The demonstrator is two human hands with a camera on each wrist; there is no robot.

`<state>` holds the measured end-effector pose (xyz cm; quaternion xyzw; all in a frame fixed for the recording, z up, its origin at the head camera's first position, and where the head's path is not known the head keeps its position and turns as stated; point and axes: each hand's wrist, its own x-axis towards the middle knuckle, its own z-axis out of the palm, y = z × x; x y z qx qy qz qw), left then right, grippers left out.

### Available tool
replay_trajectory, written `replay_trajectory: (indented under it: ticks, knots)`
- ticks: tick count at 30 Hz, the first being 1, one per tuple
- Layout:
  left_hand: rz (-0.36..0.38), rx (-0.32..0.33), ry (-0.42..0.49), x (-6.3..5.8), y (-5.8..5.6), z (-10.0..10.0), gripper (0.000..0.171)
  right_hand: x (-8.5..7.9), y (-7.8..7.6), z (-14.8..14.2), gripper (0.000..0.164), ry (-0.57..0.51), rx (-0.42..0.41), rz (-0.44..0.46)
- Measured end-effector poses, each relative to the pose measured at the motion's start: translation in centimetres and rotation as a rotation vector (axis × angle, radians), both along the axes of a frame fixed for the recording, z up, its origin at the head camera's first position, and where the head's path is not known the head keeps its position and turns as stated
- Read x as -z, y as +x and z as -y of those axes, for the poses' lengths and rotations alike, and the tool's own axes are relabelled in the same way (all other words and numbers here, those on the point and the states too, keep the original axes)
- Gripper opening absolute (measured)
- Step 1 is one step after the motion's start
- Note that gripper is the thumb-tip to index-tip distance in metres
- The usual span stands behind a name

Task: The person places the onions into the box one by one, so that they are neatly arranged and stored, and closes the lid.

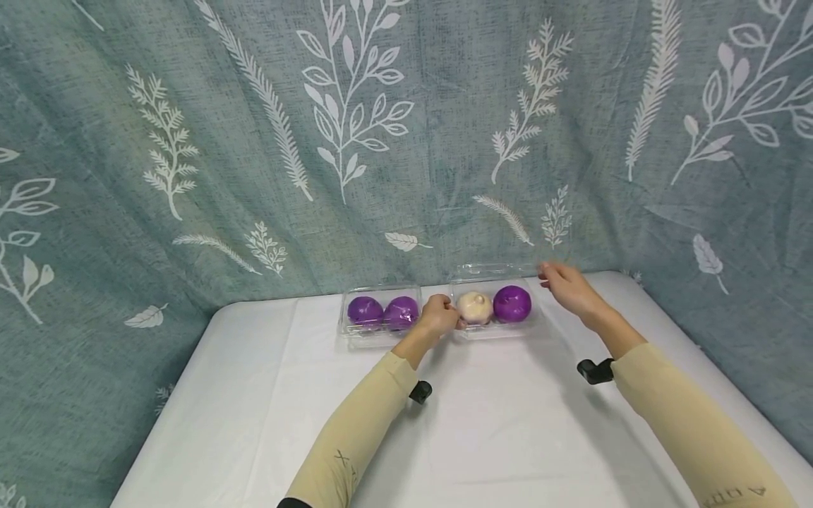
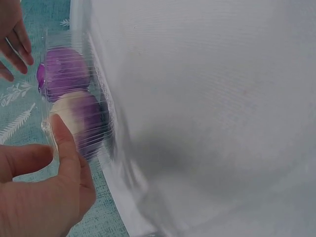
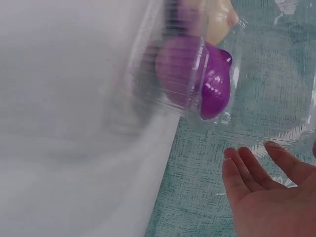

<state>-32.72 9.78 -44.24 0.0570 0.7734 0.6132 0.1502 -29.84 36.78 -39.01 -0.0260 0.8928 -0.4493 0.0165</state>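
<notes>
A clear plastic clamshell box (image 1: pixel 497 331) stands at the table's back with its lid (image 1: pixel 492 270) raised at the rear. In it sit a cream bulb-shaped thing with a small knob (image 1: pixel 475 308), purple on its side in the left wrist view, and a glossy purple round thing (image 1: pixel 512 303). My left hand (image 1: pixel 440 315) pinches the box's left rim between thumb and index finger (image 2: pixel 63 133). My right hand (image 1: pixel 568 286) is beside the lid's right edge, fingers fairly straight (image 3: pixel 247 170), fingertips right at the clear plastic.
Left of my left hand is a second clear plastic box (image 1: pixel 381 340) with two purple round things (image 1: pixel 365 310) inside. Both boxes are on a white-covered table (image 1: pixel 508 423), close to a green leaf-patterned curtain (image 1: pixel 444 176) behind.
</notes>
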Motion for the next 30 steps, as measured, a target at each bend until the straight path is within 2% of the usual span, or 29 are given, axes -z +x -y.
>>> replay_trajectory:
  ticks: [8, 13, 18, 22, 30]
  knots:
    - [0.005, -0.016, -0.008, -0.2, 0.1, -0.1, 0.059, 0.5, 1.0, -0.3, 0.067, 0.005, -0.047, -0.001]
    - [-0.022, -0.032, 0.012, 0.0, 0.4, -0.4, 0.053, 1.0, 1.5, -0.2, 0.063, 0.002, -0.062, 0.020]
    - [-0.046, -0.041, -0.007, 0.2, 1.2, -0.6, 0.050, 1.7, 2.2, 0.0, 0.057, 0.018, -0.054, 0.026]
    - [-0.029, -0.042, 0.042, 0.4, 2.1, -0.5, 0.049, 2.3, 2.6, 0.2, 0.053, 0.006, -0.051, 0.036]
    - [0.031, -0.091, 0.111, 1.2, 3.5, -0.8, 0.050, 3.1, 2.7, 0.1, 0.054, 0.023, -0.043, 0.054]
